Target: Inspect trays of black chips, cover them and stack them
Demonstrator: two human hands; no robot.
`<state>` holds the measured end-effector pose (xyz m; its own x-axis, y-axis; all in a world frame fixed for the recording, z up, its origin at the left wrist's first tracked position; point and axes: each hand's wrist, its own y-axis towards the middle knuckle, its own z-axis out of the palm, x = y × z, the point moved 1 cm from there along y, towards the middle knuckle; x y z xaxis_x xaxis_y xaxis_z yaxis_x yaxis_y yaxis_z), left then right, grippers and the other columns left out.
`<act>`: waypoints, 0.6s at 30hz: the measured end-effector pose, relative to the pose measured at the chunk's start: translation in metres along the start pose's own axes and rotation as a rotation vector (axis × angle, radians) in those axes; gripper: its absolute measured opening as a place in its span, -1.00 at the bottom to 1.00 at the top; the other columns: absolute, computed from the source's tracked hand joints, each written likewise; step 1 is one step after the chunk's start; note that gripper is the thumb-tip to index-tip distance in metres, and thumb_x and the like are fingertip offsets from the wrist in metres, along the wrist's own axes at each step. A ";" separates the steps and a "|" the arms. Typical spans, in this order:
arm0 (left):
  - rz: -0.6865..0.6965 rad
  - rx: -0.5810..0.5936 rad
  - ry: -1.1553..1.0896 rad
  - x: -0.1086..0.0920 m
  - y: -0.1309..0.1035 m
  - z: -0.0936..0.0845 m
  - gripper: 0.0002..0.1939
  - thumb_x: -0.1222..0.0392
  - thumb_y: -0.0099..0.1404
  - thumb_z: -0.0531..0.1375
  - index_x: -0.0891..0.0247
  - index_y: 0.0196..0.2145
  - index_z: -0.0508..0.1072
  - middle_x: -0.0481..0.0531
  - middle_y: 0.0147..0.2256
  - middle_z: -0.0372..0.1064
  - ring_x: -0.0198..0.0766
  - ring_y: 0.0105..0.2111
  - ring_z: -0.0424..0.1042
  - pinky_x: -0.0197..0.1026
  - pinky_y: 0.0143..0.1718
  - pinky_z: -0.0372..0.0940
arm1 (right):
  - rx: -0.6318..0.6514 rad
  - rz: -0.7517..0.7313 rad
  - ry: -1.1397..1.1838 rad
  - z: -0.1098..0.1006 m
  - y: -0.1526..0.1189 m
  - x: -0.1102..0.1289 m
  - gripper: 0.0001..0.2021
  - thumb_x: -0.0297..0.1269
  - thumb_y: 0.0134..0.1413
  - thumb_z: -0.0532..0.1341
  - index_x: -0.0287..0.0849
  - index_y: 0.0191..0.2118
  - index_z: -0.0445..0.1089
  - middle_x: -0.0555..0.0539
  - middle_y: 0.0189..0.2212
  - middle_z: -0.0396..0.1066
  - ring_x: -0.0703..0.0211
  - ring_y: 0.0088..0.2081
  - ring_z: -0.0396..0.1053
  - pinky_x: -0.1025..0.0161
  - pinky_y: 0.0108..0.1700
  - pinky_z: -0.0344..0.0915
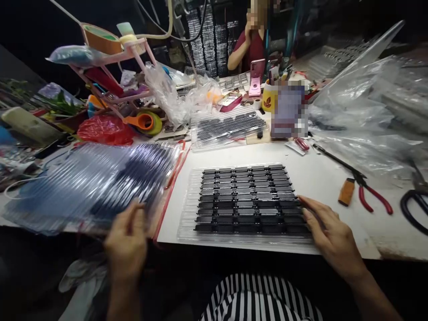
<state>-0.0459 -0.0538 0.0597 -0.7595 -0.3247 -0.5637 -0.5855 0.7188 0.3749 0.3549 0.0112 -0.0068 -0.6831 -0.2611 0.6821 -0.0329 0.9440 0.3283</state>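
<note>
In front of me on the white table lies a clear plastic tray filled with rows of black slotted strips, which look like connectors. My right hand has its thumb and fingers closed on the tray's right edge, by the row ends. My left hand is blurred by motion, its fingers curled together near the front edge of a pile of clear ridged trays. Dark strips show through the right part of that pile. Whatever the left fingers hold, if anything, is hidden.
Red-handled pliers, an orange-brown block and dark-handled scissors lie at the right. Behind are another strip-filled tray, a pink phone and clear plastic sheeting. A pink rack stands back left. A person sits opposite.
</note>
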 end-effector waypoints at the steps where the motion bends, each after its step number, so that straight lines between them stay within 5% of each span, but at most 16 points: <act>1: -0.007 0.189 -0.152 -0.013 -0.009 0.016 -0.48 -0.05 0.31 0.02 0.20 0.15 0.27 0.11 -0.01 0.39 -0.05 -0.01 0.36 0.00 0.06 0.21 | -0.005 0.002 -0.011 0.000 0.000 0.000 -0.67 -0.20 0.23 0.04 -0.09 0.06 0.32 -0.11 0.00 0.39 0.02 0.05 0.29 -0.03 0.12 0.20; 3: -0.020 0.392 -0.270 -0.032 -0.024 0.040 -0.46 -0.07 0.29 0.03 0.19 0.17 0.24 0.11 0.02 0.38 -0.07 0.04 0.33 -0.04 0.09 0.19 | -0.015 -0.011 -0.025 0.000 -0.002 0.000 -0.68 -0.21 0.24 0.03 -0.10 0.05 0.32 -0.12 -0.01 0.40 0.02 0.05 0.29 -0.03 0.11 0.22; 5: -0.046 0.454 -0.292 -0.039 -0.033 0.054 -0.46 -0.07 0.30 0.03 0.13 0.18 0.22 0.07 0.06 0.36 -0.08 0.07 0.30 -0.05 0.13 0.14 | -0.021 -0.027 -0.032 -0.001 -0.005 0.002 -0.68 -0.23 0.24 0.02 -0.11 0.06 0.31 -0.13 -0.01 0.40 0.02 0.06 0.28 -0.02 0.10 0.23; 8: -0.078 0.436 -0.319 -0.037 -0.036 0.060 -0.48 -0.08 0.29 0.03 0.08 0.17 0.23 0.04 0.04 0.37 -0.09 0.08 0.30 -0.03 0.16 0.09 | -0.023 -0.033 -0.032 -0.002 -0.012 0.006 -0.67 -0.29 0.25 0.02 -0.12 0.09 0.29 -0.13 0.01 0.37 0.05 0.07 0.26 0.02 0.09 0.24; 12: -0.072 0.258 -0.248 -0.029 -0.032 0.060 -0.44 -0.11 0.25 0.06 0.26 0.10 0.30 0.17 0.13 0.25 0.01 0.13 0.21 0.02 0.18 0.04 | -0.041 -0.035 -0.029 0.000 -0.025 0.012 -0.66 -0.34 0.25 0.02 -0.13 0.11 0.27 -0.14 0.01 0.36 0.07 0.08 0.25 0.03 0.08 0.25; 18: -0.187 0.329 -0.303 -0.018 -0.040 0.053 -0.45 -0.14 0.23 0.08 0.24 0.06 0.34 0.13 0.09 0.31 -0.03 0.15 0.19 0.00 0.21 -0.02 | -0.103 -0.032 0.020 -0.007 -0.043 0.021 -0.69 -0.36 0.23 0.03 -0.09 0.05 0.33 -0.13 -0.06 0.40 0.06 0.01 0.32 0.06 0.03 0.31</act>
<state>0.0064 -0.0438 0.0155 -0.5047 -0.3084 -0.8064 -0.5466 0.8371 0.0219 0.3472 -0.0365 -0.0016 -0.6681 -0.2961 0.6826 0.0209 0.9096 0.4150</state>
